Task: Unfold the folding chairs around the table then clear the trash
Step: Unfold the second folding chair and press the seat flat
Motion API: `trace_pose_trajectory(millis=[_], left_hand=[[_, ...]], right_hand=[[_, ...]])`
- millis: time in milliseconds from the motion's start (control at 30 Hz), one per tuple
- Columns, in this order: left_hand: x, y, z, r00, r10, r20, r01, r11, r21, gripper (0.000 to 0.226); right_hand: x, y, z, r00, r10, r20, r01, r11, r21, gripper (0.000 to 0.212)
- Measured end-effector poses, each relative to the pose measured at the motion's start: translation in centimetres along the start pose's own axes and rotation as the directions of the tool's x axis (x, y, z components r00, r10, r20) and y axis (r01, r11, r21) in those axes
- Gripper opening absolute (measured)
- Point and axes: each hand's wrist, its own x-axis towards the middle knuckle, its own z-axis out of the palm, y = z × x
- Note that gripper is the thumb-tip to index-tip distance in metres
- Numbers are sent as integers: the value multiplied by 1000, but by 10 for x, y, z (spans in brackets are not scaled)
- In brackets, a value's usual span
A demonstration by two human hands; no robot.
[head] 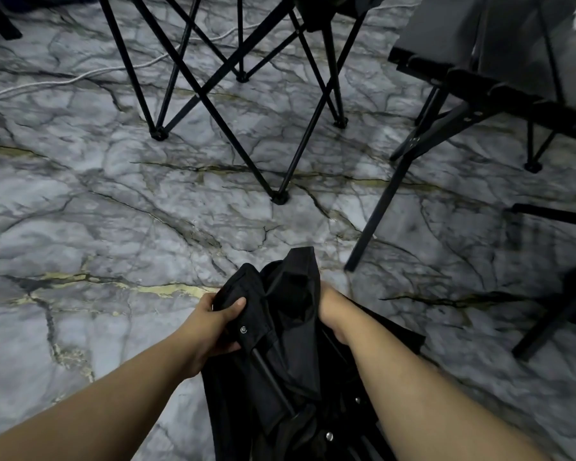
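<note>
Between both hands (210,322): folded chair (280,344).

The floor (120,207) is grey and white like marble, with dark wiggly lines and some gold streaks. The near folded chair (290,354) is black cloth with small silver dots. The far chair legs (213,104) are black. The right table (479,91) is black too.

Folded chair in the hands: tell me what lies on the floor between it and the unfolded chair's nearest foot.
Nothing: in the head view, only bare marble-patterned floor separates the folded chair from the unfolded chair's nearest foot.
</note>
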Motion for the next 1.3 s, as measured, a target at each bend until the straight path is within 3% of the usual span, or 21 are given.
trace_pose_trajectory(millis=[100,233,367,400,467,533,700,867,1000,1100,1233,1300], left_hand=[[-4,0,3,997,73,6,-72,997,-12,36],[-36,17,7,971,221,94,-218,975,-34,50],[-113,47,16,942,314,117,-320,947,39,57],[-137,55,17,939,324,114,-332,942,55,55],[-188,71,20,940,320,119,-330,941,79,52],[-238,87,23,943,297,149,-314,943,109,50],[-362,115,31,953,224,204,-264,944,199,46],[-474,127,48,953,201,226,-263,918,297,35],[-526,134,58,917,277,286,-375,843,387,35],[-557,140,70,867,342,363,-485,748,454,42],[-607,151,94,773,415,480,-630,588,506,41],[-631,160,105,706,434,559,-707,467,530,35]], right_hand=[[-8,-13,3,1000,-7,26,5,996,91,33],[-23,-34,-5,995,-56,-82,66,989,130,51],[-76,-65,-10,988,-53,-143,88,964,250,48],[-92,-76,-9,992,-56,-114,79,975,206,49],[-136,-103,-10,991,-131,-22,130,990,-61,58],[-184,-132,-15,987,-160,10,154,937,-314,66],[-301,-180,-26,997,-63,43,76,866,-495,72],[-415,-200,-39,998,-1,62,27,909,-415,72],[-489,-205,-57,989,-39,141,83,943,-323,81],[-539,-202,-72,994,-91,64,107,933,-343,73],[-610,-194,-97,975,-211,-72,175,927,-333,26],[-647,-187,-113,951,-265,-159,199,920,-337,17]])
